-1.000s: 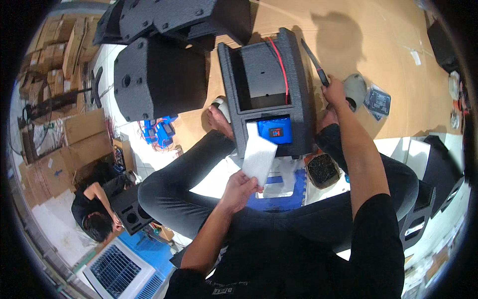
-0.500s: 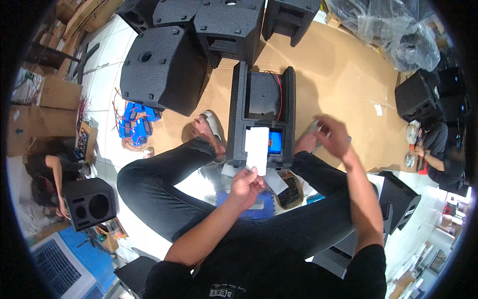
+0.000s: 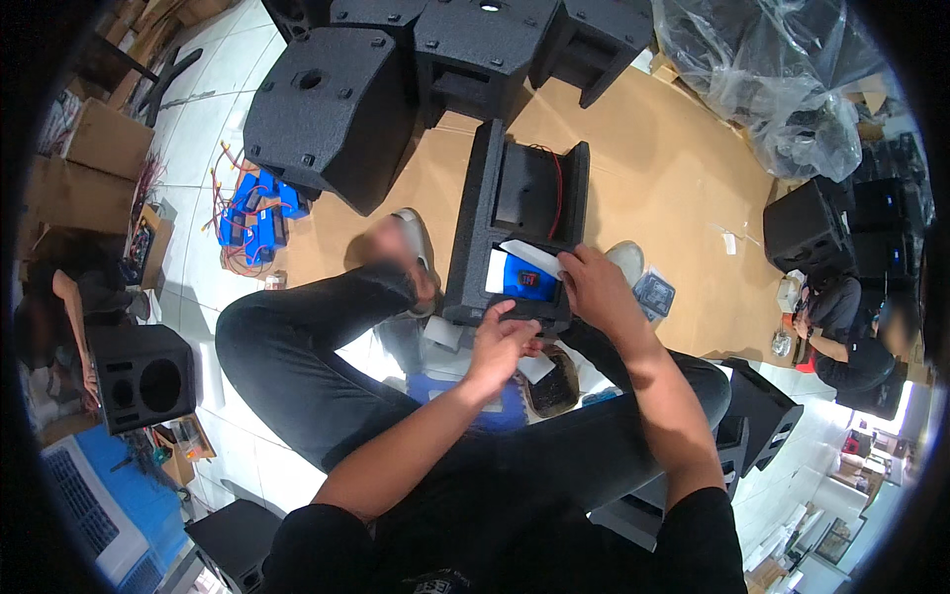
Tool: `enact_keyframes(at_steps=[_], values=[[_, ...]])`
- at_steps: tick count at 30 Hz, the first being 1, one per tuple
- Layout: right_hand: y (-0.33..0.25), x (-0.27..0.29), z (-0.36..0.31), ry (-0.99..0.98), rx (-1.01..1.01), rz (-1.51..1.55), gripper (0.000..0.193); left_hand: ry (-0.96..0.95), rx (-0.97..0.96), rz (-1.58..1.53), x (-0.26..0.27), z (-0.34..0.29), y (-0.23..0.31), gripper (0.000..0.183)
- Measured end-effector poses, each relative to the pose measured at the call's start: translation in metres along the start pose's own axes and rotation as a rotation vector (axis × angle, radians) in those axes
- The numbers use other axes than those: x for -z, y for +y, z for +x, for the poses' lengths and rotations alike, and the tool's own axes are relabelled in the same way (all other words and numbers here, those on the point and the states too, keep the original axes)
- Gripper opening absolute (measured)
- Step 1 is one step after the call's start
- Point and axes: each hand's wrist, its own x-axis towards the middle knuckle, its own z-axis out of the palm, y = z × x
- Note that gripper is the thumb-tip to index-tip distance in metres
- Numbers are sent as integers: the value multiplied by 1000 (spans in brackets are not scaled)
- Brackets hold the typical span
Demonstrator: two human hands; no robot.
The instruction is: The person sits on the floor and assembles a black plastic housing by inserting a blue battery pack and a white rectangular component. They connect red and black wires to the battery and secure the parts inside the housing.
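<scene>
A black textured speaker cabinet [image 3: 470,223] stands between my legs, its open compartments facing up. Inside the nearer compartment sits a blue battery pack [image 3: 539,289] with a small dark part on top. My right hand [image 3: 599,287] pinches the end of a white strip [image 3: 531,257], which is tilted over this compartment. White material also shows at the compartment's left side; whether it belongs to the strip I cannot tell. At the cabinet's near edge is my left hand [image 3: 502,348], thumb apart from the loosely bent fingers, with nothing visible in it. A red wire [image 3: 558,188] runs through the farther compartment.
Large black speaker cabinets [image 3: 332,109] stand at the far side on a cardboard sheet [image 3: 673,178]. Blue battery packs with wires [image 3: 259,220] lie to the left. A dark tray [image 3: 552,386] is near my right knee. Other people work at far left and right.
My right hand has come in from the right and taken the white strip, which was upright in my left hand. The left hand has let go and stays at the cabinet's near edge.
</scene>
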Motion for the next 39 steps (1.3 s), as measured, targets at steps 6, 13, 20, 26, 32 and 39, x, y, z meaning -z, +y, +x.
enact_keyframes(at_steps=[6, 13, 20, 26, 32, 39], values=[[-8, -8, 31, -61, 109, -184, 20, 135, -156, 110, 37, 16, 30, 45], [0, -23, 43, -115, 147, -208, 21, 208, -417, 432, 35, 32, 33, 39], [18, -47, 42, 6, 128, -44, 21, 158, -1014, 1244, 17, 44, 34, 48], [20, -60, 27, 129, 126, -27, 28, 141, -1156, 1589, 6, 70, 31, 47], [17, -81, 24, 217, 169, -60, 31, 65, -1005, 1873, 21, 80, 26, 56], [1, -98, 9, 337, 81, -114, 34, 84, -1009, 1863, 20, 85, 14, 56]])
